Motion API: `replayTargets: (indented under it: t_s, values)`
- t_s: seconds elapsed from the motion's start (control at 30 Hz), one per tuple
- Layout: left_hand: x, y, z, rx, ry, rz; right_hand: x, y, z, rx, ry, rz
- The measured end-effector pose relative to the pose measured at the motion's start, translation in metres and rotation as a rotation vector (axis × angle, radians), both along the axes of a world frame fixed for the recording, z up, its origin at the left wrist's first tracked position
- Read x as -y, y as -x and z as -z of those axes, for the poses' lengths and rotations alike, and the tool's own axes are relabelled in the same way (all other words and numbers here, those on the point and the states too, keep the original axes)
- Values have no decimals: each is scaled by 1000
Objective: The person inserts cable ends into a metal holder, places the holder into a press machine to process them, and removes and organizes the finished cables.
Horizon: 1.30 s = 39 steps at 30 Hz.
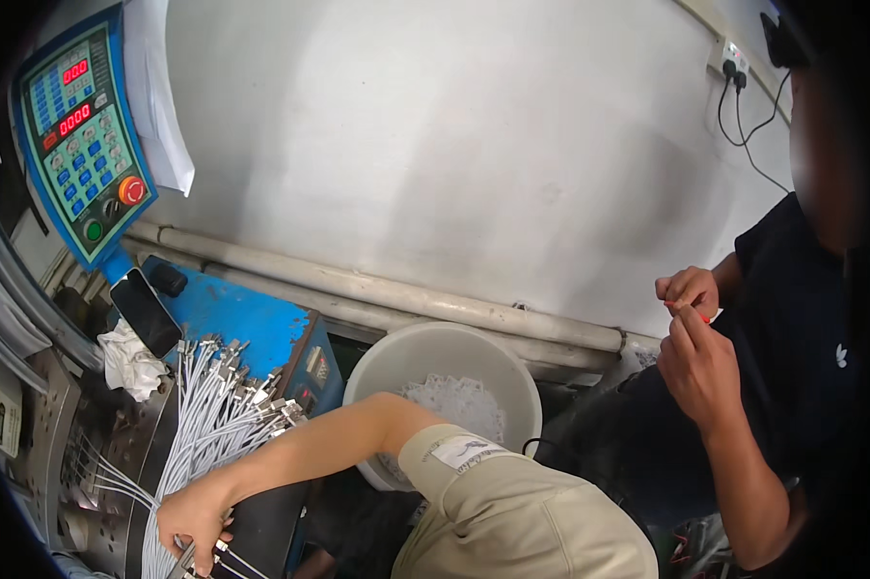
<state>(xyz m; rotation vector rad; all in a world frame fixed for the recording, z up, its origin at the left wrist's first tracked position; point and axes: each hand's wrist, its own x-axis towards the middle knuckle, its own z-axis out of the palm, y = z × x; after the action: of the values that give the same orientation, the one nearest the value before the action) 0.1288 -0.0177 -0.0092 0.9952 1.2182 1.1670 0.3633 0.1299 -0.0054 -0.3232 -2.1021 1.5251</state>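
Note:
My right hand (194,522) reaches down at the lower left, its beige-sleeved arm bent across the lower middle. Its fingers are curled around the ends of a few white cables (225,558), with metal plugs partly showing beneath them. Under and beside the hand lies a thick bundle of white cables (189,434). Many of its metal connectors (228,372) fan out at the far end, near a blue machine top. A few thinner white cable strands (126,484) run leftward from the hand to the perforated metal part. My left hand is out of view.
A blue control panel (83,145) stands at upper left. Below it are a phone (146,311), a crumpled white cloth (129,362) and the blue top (237,314). A pale bin (527,386) holds white bits. At right, a co-worker's hands (693,338) hold something small and red.

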Motion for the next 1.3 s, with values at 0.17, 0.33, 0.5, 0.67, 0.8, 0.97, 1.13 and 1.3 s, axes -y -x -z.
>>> replayTargets:
  t_s: [0.17, 0.33, 0.5, 0.67, 0.8, 0.97, 1.13, 1.3]
  values:
    - [-4, -4, 6, -12, -2, -6, -6, -6, 1, 32, -60, -70]
    - [5, -33, -3, 13, -19, -30, -5, -14, 8, 41, -113, -102]
    - [1, -40, 0, 29, -48, -79, -7, -18, 12, 13, -127, -85]
    - [1, -42, 2, 9, -90, -97, -8, -16, 11, 33, -100, -86]
    - [-1, -37, 2, 47, -65, -74, -7, -19, 6, 59, -175, -38]
    - [-2, -44, -6, 26, -45, -99, -14, -13, 12, 35, -233, -21]
    - [-82, 1, 37, 288, -570, 713, -18, -4, 12, 23, -210, -38]
    - [-11, -27, -1, 63, -6, -59, -21, -3, 20, 19, -158, -46]
